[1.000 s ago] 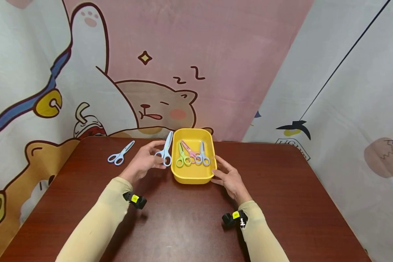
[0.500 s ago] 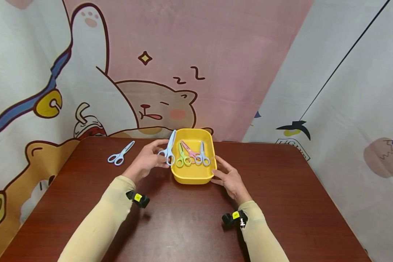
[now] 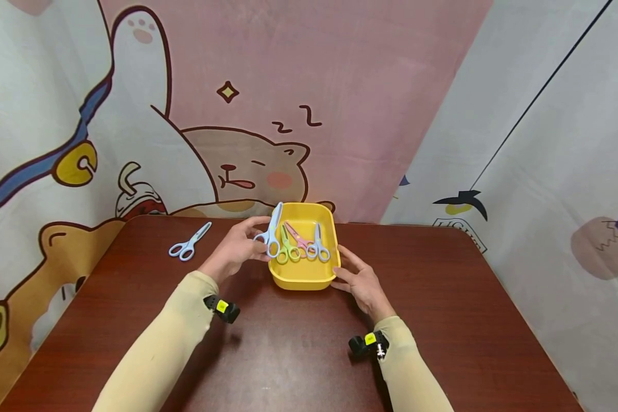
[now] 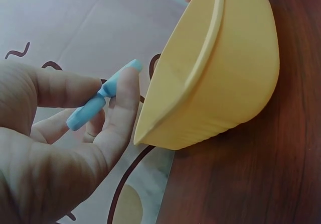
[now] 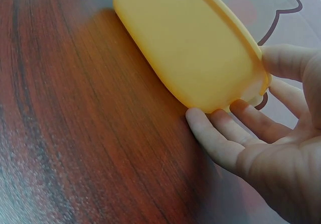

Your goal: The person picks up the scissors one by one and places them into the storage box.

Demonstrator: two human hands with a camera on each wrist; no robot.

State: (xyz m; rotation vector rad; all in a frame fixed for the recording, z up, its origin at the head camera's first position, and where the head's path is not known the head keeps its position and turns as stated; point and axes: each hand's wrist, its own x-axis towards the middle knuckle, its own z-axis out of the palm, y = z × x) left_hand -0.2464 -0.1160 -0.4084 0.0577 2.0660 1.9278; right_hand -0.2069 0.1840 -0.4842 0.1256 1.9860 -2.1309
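Blue scissors in a fingertip pinch, just beside a yellow plastic bin's rim.
The left hand [image 3: 239, 246] pinches the blue scissors [image 3: 275, 222] at the ten o'clock edge of the yellow bin [image 3: 305, 284]; the right hand [image 3: 361, 281] rests fairly straight fingers against its four o'clock side. A slackened pinch could drop the scissors outside, and a low pass could snag the bin's wall, which stands between them and the interior; the right hand's light touch might let the bin slide. Inside, the green scissors [image 3: 286, 245] lie nearest, the pink scissors [image 3: 296, 236] and second blue scissors [image 3: 317, 234] towards three o'clock; handles could tangle. Loose blue scissors [image 3: 195, 237] lie well apart at nine o'clock on the wood-grain table [image 3: 432, 297].
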